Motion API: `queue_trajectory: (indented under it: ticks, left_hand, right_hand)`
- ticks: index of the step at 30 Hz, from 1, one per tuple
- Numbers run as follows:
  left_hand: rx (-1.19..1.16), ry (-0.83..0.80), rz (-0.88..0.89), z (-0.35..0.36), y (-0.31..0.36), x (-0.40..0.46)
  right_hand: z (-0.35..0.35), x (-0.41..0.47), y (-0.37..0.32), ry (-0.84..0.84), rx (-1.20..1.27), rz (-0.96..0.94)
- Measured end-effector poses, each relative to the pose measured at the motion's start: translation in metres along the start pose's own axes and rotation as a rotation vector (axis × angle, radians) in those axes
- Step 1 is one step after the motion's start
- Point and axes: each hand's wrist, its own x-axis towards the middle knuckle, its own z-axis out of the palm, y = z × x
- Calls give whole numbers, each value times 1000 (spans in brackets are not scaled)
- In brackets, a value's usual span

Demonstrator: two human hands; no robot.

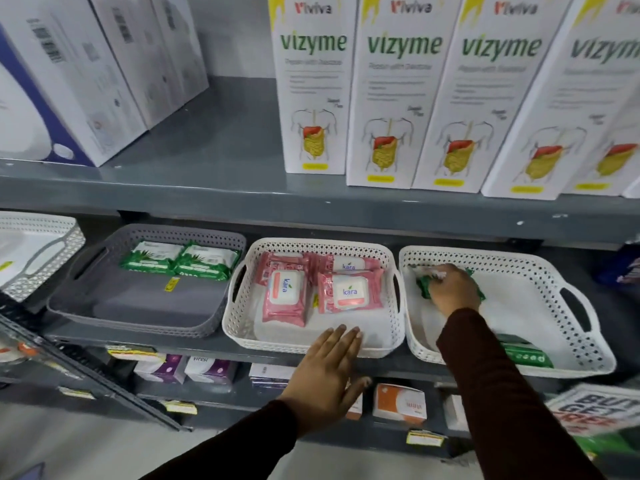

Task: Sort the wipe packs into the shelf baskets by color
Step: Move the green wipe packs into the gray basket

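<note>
The left hand (pixel 329 372) lies flat and empty at the pink basket (pixel 242 327) rim. Farther in, the right hand (pixel 452 289) grips a green pack (pixel 423 285) in the white basket (pixel 588 355). Risk: its slick wrapper slips during the carry to the grey basket (pixel 69 306), landing among pink packs (pixel 284 297).

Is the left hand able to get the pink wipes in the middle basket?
Probably yes. The left hand rests open at the front rim of the middle white basket, and the pink wipe packs lie uncovered just beyond its fingertips. The shelf above leaves a gap, and nothing blocks the way.
</note>
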Motion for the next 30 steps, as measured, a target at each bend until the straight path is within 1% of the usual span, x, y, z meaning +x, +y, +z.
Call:
queue_trajectory:
  ticks: [4,7,9,11,12,14,17,20,22,23,24,26,28,30]
  left_hand:
    - [-1,-16,28,5,19,17]
    - [-1,-11,19,6,24,20]
    - [0,-16,22,6,22,17]
    - [-14,-24,21,6,19,14]
    - [-25,-23,15,6,17,12]
    - [-25,-21,2,6,11,6]
    - [-8,-53,-11,-1,-5,-11]
    - [8,-41,-68,-10,-31,-32]
    - [19,-6,-143,-15,-55,-52]
    - [15,17,-193,-17,-67,-62]
    - [12,39,-250,-20,-81,-72]
    - [27,65,-371,-30,-111,-92]
    - [45,77,-460,-43,-141,-110]
    - [75,62,-506,-54,-172,-126]
  right_hand:
    - [-8,10,22,-182,-64,-54]
    - [-18,5,23,-293,-247,-62]
    - [-22,-2,21,-317,-367,-42]
    - [-21,-9,22,-301,-399,-32]
    - [-20,-10,24,-287,-375,-32]
    - [-19,-10,31,-277,-237,-29]
    - [-27,-11,36,-223,-36,37]
    - [-38,-20,26,-43,157,120]
    - [-41,-35,4,81,273,123]
    - [-41,-44,-11,114,326,103]
    - [-40,-56,-28,120,388,60]
    - [-30,-80,-70,66,527,-44]
    - [-13,-105,-117,-22,608,-140]
    - [14,-131,-165,-124,685,-249]
